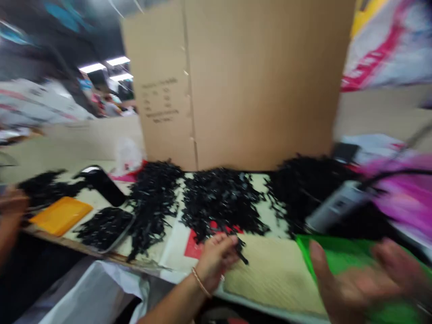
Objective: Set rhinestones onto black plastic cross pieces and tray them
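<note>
My left hand (216,260), with a thin bracelet at the wrist, is closed in a pinch on a small black strip (241,254) at the near edge of a heap of black strips (219,198). It rests beside a beige ribbed mat (273,274). My right hand (361,279) is blurred at the lower right, fingers spread and holding nothing, hovering over a green tray (337,252).
More black heaps (153,193) (303,184) lie along the table in front of a tall cardboard box (243,81). At the left are an orange tray (60,215) and a clear tray of strips (104,227). Another person's hand (10,216) shows at the far left. Pink material (401,193) lies at the right.
</note>
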A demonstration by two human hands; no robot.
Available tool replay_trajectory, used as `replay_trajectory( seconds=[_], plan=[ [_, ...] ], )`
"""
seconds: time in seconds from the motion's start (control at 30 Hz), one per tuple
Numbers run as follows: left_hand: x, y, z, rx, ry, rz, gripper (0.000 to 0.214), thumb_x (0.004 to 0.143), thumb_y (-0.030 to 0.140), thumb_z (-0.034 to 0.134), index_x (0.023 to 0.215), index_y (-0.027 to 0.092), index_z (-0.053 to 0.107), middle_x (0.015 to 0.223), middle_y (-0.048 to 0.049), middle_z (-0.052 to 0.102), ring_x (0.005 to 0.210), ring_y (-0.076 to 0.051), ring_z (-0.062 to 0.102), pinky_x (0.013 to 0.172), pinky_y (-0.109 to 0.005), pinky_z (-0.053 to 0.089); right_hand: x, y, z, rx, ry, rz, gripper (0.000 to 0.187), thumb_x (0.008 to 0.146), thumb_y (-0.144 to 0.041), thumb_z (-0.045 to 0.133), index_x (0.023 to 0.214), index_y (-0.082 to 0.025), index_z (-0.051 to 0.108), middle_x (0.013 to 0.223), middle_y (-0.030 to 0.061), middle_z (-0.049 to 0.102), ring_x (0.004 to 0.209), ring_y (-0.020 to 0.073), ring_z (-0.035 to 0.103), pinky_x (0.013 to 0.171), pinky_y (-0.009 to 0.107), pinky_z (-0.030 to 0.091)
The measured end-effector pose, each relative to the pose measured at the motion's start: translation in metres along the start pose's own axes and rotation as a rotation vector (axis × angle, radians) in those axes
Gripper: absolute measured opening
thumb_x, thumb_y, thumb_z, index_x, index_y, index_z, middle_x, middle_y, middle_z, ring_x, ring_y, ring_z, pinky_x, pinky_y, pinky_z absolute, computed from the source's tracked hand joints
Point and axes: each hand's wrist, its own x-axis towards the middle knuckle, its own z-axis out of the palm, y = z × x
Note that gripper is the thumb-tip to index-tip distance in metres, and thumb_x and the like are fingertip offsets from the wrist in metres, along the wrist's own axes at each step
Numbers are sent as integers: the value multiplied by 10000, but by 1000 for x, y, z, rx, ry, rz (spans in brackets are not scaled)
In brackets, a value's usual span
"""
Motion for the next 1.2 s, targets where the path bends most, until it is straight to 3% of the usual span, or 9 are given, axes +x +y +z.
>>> replay_trajectory(
  seconds=[0.03, 0.13, 0.2, 0.37, 0.53, 0.73, 0.87, 1.07, 1.2],
  plan=[
    [0, 1, -1, 32, -4, -46, 525, 408, 317, 903, 605, 126, 456, 484, 58, 423, 426, -33, 389, 467, -168, 396, 6, 0, -2, 44, 77, -63, 981, 589, -431, 772, 1381, -155, 263, 1361, 172, 269, 1302, 292, 311, 1112, 498, 321],
    [7, -4, -1, 143, -64, -229, 440, 515, 279, 873, 778, 103, 568, 777, -57, 643, 624, -107, 582, 605, -232, 510, 14, -2, 9, 223, -210, 244, 851, 732, -392, 676, 1405, -187, 198, 1384, 155, 302, 1145, 143, 492, 995, 311, 462],
    [11, -9, 3, 208, -87, -286, 370, 586, 240, 841, 804, 101, 577, 852, -81, 660, 680, -127, 610, 627, -241, 524, 19, -4, 18, 353, -352, 382, 740, 805, -389, 598, 1383, -184, 183, 1232, 120, 485, 1018, 87, 553, 913, 239, 489],
    [16, -16, 26, 322, -209, -331, 171, 746, 167, 719, 778, 81, 575, 778, -55, 636, 646, -117, 602, 638, -262, 546, 47, -14, 7, 428, -537, 374, 454, 805, -373, 591, 1154, -166, 388, 929, 23, 573, 802, 39, 551, 785, 171, 484],
    [26, -30, 53, 354, -271, -407, 122, 803, 134, 653, 761, 79, 552, 764, -66, 638, 624, -111, 606, 617, -236, 541, 70, 1, -8, 469, -425, 511, 523, 751, -452, 631, 1127, -144, 438, 736, -14, 504, 589, 30, 490, 578, 168, 441],
    [36, -48, 64, 413, -285, -425, 118, 810, 132, 647, 788, 70, 549, 822, -88, 652, 653, -105, 615, 637, -213, 537, 54, 38, 0, 602, -263, 780, 601, 697, -513, 648, 1112, -119, 462, 507, -70, 353, 423, 25, 359, 441, 169, 342],
    [36, -48, 65, 425, -275, -435, 126, 808, 143, 651, 783, 70, 552, 821, -85, 653, 628, -94, 604, 621, -208, 534, 49, 51, 7, 625, -256, 751, 566, 698, -509, 654, 1072, -121, 480, 497, -70, 344, 419, 22, 359, 443, 168, 348],
    [33, -45, 64, 427, -281, -439, 148, 787, 148, 675, 756, 73, 551, 772, -71, 653, 618, -92, 601, 609, -200, 530, 60, 59, 18, 674, -377, 701, 594, 748, -484, 622, 1205, -137, 469, 515, -66, 358, 419, 22, 362, 460, 177, 367],
    [33, -45, 63, 424, -296, -444, 202, 726, 173, 738, 754, 76, 563, 766, -77, 665, 611, -95, 604, 596, -195, 528, 63, 62, 25, 696, -365, 705, 563, 736, -491, 624, 1130, -113, 486, 495, -69, 337, 406, 24, 351, 455, 181, 362]
  ],
)
